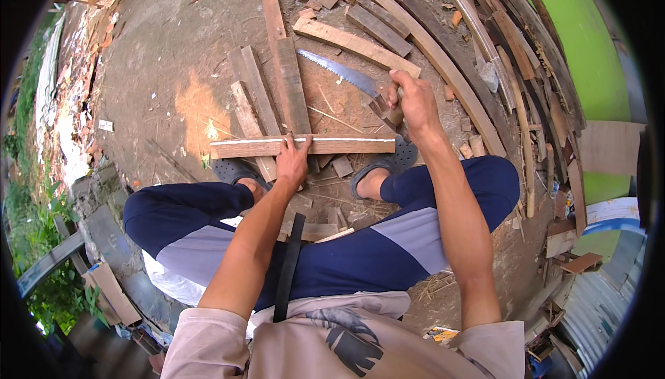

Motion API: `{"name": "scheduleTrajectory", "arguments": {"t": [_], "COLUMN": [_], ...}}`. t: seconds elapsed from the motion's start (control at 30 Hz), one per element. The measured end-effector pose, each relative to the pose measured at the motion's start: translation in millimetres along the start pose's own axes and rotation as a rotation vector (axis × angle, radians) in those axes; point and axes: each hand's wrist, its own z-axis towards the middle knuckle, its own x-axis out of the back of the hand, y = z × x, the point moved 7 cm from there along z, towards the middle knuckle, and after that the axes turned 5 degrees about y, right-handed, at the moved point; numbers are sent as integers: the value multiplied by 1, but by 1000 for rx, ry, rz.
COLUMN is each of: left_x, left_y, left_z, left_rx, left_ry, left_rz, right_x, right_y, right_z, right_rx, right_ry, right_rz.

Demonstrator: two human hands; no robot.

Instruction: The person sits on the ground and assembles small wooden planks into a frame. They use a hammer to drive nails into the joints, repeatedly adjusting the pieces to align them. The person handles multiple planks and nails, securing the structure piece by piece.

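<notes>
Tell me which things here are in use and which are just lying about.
In use: hand saw gripped by the right hand; wooden strip pressed down by the left hand.
Lying about: loose planks, long curved boards, small wood offcuts, rubble pile.

A small yellow-and-black printed package point(442, 335) lies on the dirt at the lower edge of the yard, just beside the person's right elbow, partly hidden by the sleeve. No labels, signs or screens are visible anywhere else among the scrap wood.
</notes>
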Motion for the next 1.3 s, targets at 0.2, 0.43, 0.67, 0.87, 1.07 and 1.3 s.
{"name": "scheduleTrajectory", "arguments": {"t": [0.2,0.43,0.67,0.87,1.07,1.3], "left_x": [11,21,16,-4,-29,-29], "left_y": [5,19,13,-12,-14,-12], "left_z": [11,43,44,21,32,35], "left_rx": [-13,-178,-216,100,201,218], "left_ry": [-111,40,166,11,-245,-413], "left_rz": [14,57,-30,-174,-257,-229], "right_x": [4,9,38,56,70,83], "right_y": [5,16,91,165,204,211], "right_z": [0,2,19,28,44,60], "right_rx": [-13,-38,-330,-569,-709,-801], "right_ry": [28,59,331,532,675,745], "right_rz": [79,137,457,533,658,639]}}
